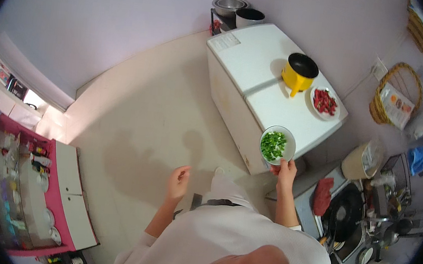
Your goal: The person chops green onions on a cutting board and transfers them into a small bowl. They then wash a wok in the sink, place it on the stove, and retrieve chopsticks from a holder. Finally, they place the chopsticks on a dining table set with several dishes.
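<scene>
My right hand (286, 171) grips the near rim of a white bowl (290, 144) filled with chopped green onions (273, 145). The bowl is held over the near corner of a white chest freezer (275, 115). On the freezer's lid stand a yellow pot with a black inside (298, 77) and, right of it, a white plate (328, 116) of cut red pieces, perhaps chili peppers (324, 101). Out over the floor at my left side, my left hand (178, 182) holds nothing visible, its fingers loosely curled and the thumb apart.
A black wok (345, 212) sits on the stove at right, beside a red cloth (322, 196) and a beige bin (355, 162). Metal basins (229, 4) and a pot (250, 17) stand behind the freezer. A pink-framed cabinet (52, 177) stands at left. A wicker basket (380, 107) hangs on the wall.
</scene>
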Tool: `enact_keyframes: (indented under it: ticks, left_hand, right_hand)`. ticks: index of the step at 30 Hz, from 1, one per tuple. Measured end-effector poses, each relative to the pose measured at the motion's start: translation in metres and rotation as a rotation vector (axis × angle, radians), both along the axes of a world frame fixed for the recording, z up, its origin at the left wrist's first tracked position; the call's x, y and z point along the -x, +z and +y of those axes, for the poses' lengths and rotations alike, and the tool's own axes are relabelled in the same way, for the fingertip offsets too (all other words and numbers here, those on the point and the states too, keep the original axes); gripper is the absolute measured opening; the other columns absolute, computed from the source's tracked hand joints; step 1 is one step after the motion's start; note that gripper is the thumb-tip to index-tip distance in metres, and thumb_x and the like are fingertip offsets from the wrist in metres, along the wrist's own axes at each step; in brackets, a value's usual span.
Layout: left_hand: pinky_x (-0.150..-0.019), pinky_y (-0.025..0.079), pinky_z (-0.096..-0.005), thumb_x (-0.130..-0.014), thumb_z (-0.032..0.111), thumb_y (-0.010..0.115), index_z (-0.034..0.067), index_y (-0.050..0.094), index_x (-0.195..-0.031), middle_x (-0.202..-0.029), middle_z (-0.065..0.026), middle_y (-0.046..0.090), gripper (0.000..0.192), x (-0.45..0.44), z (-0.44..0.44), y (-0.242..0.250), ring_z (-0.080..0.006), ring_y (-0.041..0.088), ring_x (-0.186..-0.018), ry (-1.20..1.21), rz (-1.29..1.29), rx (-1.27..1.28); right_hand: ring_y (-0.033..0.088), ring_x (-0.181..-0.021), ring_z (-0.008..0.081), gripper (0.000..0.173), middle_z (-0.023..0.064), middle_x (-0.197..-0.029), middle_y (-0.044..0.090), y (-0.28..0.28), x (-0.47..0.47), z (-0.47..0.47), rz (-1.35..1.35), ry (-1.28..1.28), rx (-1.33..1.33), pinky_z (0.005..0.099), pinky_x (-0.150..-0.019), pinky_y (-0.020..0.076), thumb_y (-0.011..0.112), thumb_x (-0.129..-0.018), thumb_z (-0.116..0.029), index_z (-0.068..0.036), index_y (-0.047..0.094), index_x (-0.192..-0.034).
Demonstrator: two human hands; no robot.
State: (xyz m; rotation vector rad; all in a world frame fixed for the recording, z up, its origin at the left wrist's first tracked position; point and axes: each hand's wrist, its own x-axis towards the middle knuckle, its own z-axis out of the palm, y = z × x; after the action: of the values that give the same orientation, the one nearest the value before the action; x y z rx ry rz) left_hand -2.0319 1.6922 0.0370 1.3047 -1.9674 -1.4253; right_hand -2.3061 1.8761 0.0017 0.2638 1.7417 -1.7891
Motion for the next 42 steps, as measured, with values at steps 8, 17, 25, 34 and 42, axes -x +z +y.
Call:
enact_keyframes:
  ticks: [8,17,25,34,42]
  left_hand:
    - [-0.075,0.044,-0.0262,-0.084,0.009,0.050,0.003,0.057,-0.100,-0.094,-0.0070,0.059,0.018,0.035,-0.165,-0.005,-0.0143,0.056,-0.083,0.119,-0.173,0.105]
    - [-0.070,0.043,-0.0239,-0.084,0.012,0.051,0.000,0.057,-0.100,-0.088,-0.0066,0.060,0.021,0.007,-0.335,-0.039,-0.0112,0.054,-0.078,0.398,-0.233,0.099]
    - [-0.071,0.043,-0.0237,-0.084,0.011,0.051,0.001,0.057,-0.099,-0.088,-0.0058,0.060,0.019,0.074,-0.551,-0.049,-0.0110,0.054,-0.078,0.259,-0.168,0.114]
    - [-0.072,0.044,-0.0247,-0.084,0.010,0.051,0.003,0.056,-0.101,-0.087,-0.0039,0.058,0.018,0.182,-0.716,-0.069,-0.0117,0.054,-0.080,0.030,-0.062,0.153]
    - [-0.074,0.041,-0.0232,-0.084,0.008,0.050,0.001,0.055,-0.104,-0.093,-0.0048,0.058,0.021,0.247,-0.816,-0.091,-0.0116,0.054,-0.085,0.375,-0.186,-0.083]
  right_hand:
    - [0.054,-0.050,0.0116,0.021,0.0086,-0.068,0.060,-0.039,0.091,-0.215,-0.058,0.163,0.019,0.0225,-0.045,0.0402,0.043,-0.084,-0.015,-0.001,0.049,-0.097]
    - [0.054,-0.051,0.0111,0.022,0.0086,-0.068,0.059,-0.062,0.117,-0.434,-0.031,0.270,0.086,0.0226,-0.046,0.0408,0.043,-0.084,-0.016,-0.001,0.048,-0.099]
    - [0.056,-0.052,0.0124,0.026,0.0100,-0.069,0.060,-0.081,0.150,-0.588,0.000,0.142,0.075,0.0230,-0.046,0.0422,0.045,-0.084,-0.016,0.001,0.046,-0.104]
    - [0.057,-0.054,0.0136,0.027,0.0102,-0.069,0.060,-0.118,0.286,-0.705,0.075,-0.010,0.028,0.0232,-0.047,0.0431,0.047,-0.084,-0.018,0.002,0.046,-0.103]
    - [0.059,-0.056,0.0157,0.018,0.0108,-0.070,0.060,-0.191,0.505,-0.869,0.064,-0.101,0.093,0.0241,-0.046,0.0471,0.044,-0.086,-0.012,0.001,0.048,-0.097]
